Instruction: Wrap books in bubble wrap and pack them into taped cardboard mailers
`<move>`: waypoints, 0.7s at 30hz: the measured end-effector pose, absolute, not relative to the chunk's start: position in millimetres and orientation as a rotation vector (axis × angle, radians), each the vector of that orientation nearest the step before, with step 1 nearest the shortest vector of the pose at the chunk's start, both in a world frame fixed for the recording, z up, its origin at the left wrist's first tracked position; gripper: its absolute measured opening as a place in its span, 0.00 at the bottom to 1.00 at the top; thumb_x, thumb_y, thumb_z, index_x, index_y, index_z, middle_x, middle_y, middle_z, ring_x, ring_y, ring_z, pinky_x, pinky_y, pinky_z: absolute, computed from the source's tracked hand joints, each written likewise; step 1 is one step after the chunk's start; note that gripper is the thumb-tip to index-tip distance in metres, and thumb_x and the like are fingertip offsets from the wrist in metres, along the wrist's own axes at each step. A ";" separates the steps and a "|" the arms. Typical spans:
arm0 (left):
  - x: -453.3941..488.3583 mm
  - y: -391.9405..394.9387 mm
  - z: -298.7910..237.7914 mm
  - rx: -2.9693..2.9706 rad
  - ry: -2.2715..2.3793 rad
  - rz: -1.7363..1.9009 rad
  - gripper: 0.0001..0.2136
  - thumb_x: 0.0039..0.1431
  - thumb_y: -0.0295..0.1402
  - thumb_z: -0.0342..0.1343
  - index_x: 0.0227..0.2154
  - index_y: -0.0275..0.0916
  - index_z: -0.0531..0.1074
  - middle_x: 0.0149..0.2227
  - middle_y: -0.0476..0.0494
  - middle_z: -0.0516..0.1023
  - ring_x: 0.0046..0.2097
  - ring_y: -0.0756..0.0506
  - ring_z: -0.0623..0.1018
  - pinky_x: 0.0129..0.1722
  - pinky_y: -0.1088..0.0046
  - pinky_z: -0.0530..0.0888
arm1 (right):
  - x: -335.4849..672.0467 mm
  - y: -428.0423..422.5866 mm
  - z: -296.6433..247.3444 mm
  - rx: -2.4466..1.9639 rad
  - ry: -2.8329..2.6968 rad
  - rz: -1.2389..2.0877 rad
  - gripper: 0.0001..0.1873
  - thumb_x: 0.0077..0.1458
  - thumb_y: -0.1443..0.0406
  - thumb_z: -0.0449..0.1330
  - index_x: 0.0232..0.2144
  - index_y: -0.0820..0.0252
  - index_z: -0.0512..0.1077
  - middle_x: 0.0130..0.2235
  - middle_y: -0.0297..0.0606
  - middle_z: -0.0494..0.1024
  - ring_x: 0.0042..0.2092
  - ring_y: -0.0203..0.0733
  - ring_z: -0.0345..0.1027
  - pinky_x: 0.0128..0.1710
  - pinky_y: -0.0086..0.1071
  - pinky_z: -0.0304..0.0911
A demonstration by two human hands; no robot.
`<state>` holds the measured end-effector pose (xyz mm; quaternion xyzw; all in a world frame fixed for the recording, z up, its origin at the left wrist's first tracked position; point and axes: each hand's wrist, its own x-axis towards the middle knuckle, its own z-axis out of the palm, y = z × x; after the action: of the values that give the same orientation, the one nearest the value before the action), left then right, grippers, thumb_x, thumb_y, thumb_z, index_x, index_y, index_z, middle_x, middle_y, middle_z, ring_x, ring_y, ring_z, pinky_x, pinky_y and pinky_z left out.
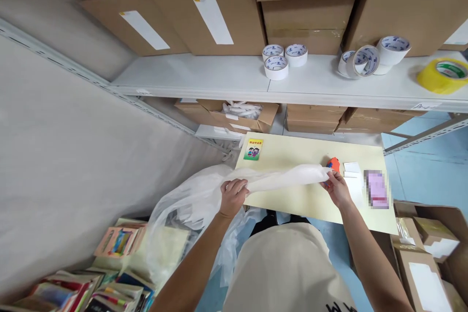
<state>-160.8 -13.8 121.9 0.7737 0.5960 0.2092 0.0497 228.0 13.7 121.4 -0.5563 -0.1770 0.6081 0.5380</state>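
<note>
A long length of translucent white plastic wrap (288, 178) stretches across the table (303, 204) between my two hands. My left hand (234, 197) is closed on the wrap near the table's left edge, and the rest of it trails down to the floor on the left. At the other end, my right hand (335, 187) pinches the bunched tip. An orange and blue object (332, 164), partly hidden, lies right behind my right hand. A small yellow and green booklet (253, 149) lies flat at the table's back left corner.
White papers (353, 185) and a blurred purple item (377, 189) lie at the table's right. Tape rolls (277, 68) and large cartons (204, 14) stand on the shelf (204, 73) ahead. Book stacks (120, 243) sit lower left; an open carton with boxes (413, 209) stands right.
</note>
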 end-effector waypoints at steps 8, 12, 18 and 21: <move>-155.5 -50.4 61.7 2.331 1.425 0.135 0.13 0.54 0.19 0.48 0.25 0.44 0.72 0.52 0.42 0.78 0.59 0.40 0.73 0.58 0.50 0.65 | 211.0 38.4 96.2 -1.845 -0.999 1.148 0.07 0.46 0.63 0.64 0.26 0.54 0.68 0.26 0.32 0.75 0.21 0.36 0.68 0.21 0.31 0.68; -143.7 -55.9 39.5 2.287 1.445 -0.129 0.16 0.53 0.18 0.46 0.33 0.42 0.75 0.56 0.39 0.75 0.61 0.40 0.70 0.61 0.51 0.64 | 198.6 32.9 103.7 -1.871 -1.585 0.800 0.14 0.51 0.72 0.56 0.40 0.56 0.72 0.43 0.45 0.78 0.41 0.48 0.74 0.38 0.41 0.72; -133.5 -52.7 31.1 2.230 1.345 -0.267 0.15 0.50 0.18 0.50 0.36 0.38 0.77 0.59 0.36 0.71 0.58 0.39 0.72 0.61 0.56 0.63 | 147.0 18.6 119.4 -1.600 -2.347 0.904 0.23 0.58 0.75 0.46 0.50 0.58 0.72 0.48 0.45 0.77 0.48 0.44 0.73 0.49 0.36 0.68; -132.6 -50.6 35.6 2.177 1.361 -0.269 0.13 0.46 0.22 0.55 0.36 0.38 0.77 0.62 0.35 0.67 0.59 0.37 0.70 0.61 0.58 0.63 | 124.3 8.1 118.5 -1.525 -2.618 1.144 0.21 0.59 0.75 0.48 0.47 0.56 0.75 0.47 0.42 0.79 0.46 0.42 0.74 0.46 0.33 0.68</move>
<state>-132.6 -50.6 35.6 0.8105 0.5067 -0.1000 0.2764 124.3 8.1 118.5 -0.4703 -0.8075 0.3528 -0.0482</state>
